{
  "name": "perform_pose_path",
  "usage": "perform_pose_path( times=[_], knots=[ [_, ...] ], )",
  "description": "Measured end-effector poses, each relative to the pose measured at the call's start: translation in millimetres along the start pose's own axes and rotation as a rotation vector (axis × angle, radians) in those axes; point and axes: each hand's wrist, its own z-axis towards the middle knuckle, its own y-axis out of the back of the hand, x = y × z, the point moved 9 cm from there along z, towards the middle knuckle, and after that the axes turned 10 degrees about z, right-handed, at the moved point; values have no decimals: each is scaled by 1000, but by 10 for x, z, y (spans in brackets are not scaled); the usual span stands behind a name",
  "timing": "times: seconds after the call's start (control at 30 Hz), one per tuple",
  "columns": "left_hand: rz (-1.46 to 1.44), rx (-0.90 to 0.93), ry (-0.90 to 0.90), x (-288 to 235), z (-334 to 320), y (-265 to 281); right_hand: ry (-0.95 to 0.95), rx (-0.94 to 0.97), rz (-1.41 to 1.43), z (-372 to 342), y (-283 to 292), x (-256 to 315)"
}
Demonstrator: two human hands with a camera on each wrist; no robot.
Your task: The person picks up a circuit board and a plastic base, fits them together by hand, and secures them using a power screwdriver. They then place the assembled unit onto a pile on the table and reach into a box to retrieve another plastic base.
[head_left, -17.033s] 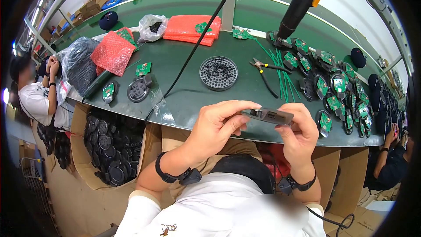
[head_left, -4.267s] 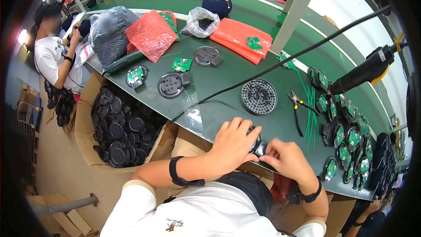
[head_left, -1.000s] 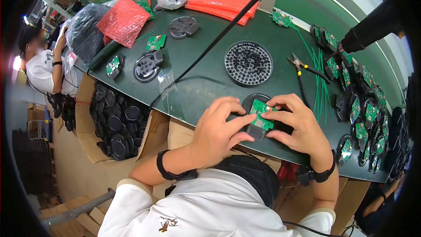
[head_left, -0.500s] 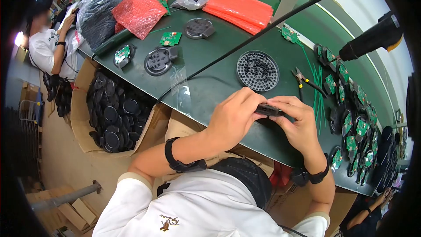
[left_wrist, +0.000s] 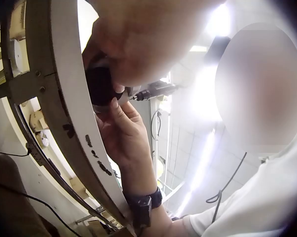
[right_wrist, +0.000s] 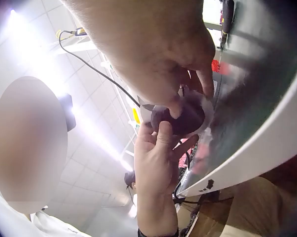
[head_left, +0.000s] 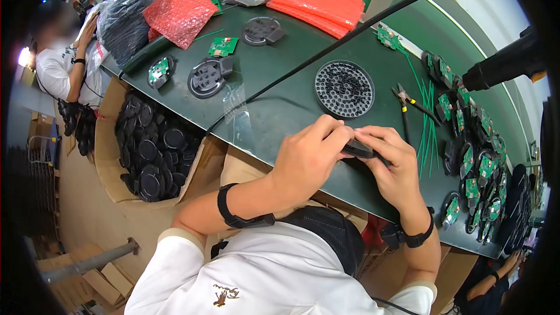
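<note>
Near the table's front edge, both hands hold one black round housing (head_left: 357, 149), tilted on its edge. The left hand (head_left: 312, 154) grips its left side, with thumb and fingers round the rim. On the other side the right hand (head_left: 392, 160) pinches it between thumb and fingers. In the left wrist view the dark housing (left_wrist: 101, 85) lies between both hands' fingers; in the right wrist view both thumbs press on the housing (right_wrist: 180, 116). Whether the green board is inside it cannot be seen from above.
Beyond the hands are a round tray (head_left: 345, 88) of small black parts, cutters (head_left: 406, 105) and green ties (head_left: 429, 134). Housings with boards (head_left: 487, 166) crowd the right side, below a power screwdriver (head_left: 504, 61). A carton (head_left: 111, 166) of housings stands lower left; a cable (head_left: 350, 41) crosses above the table.
A second ago the housing lay face up with its green board showing and both hands' fingers on it. It is now tilted up on edge, gripped from both sides.
</note>
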Motion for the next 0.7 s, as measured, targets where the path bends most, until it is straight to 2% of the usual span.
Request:
perform_pose_path(
  times=[0.17, 0.7],
  knots=[
    [-41, -61, -31, 30, -21, -12, -5, -16, 1, -12, 16, -11],
    [21, -61, -54, -23, -13, 7, 49, -57, -62, -33, 24, 35]
  ],
)
